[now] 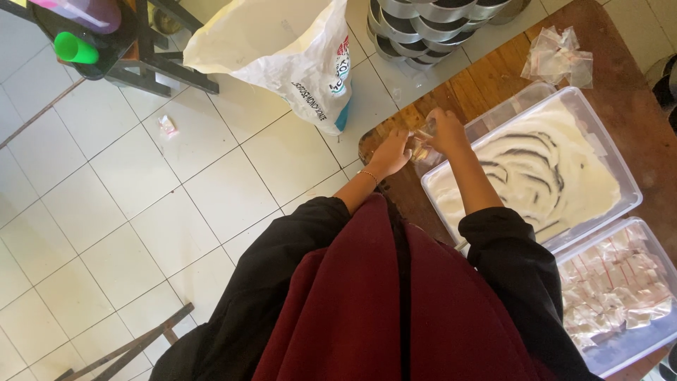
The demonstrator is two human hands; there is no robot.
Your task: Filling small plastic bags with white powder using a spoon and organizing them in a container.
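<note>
My left hand (392,150) and my right hand (446,130) meet over the corner of a wooden table (493,85). Between them they pinch a small clear plastic bag (423,141) with something pale inside. Just to the right lies a clear plastic tray (592,120) holding a white slab with dark swirls (525,166). My left wrist wears a thin bracelet. Black sleeves and a dark red cloth cover my arms and chest.
A second clear tray (659,331) of several small filled bags sits at lower right. Empty little bags (558,55) lie at the table's far end. A big white sack (282,49), stacked metal pans (430,21), and a stand with a green cup (74,48) rest on the tiled floor.
</note>
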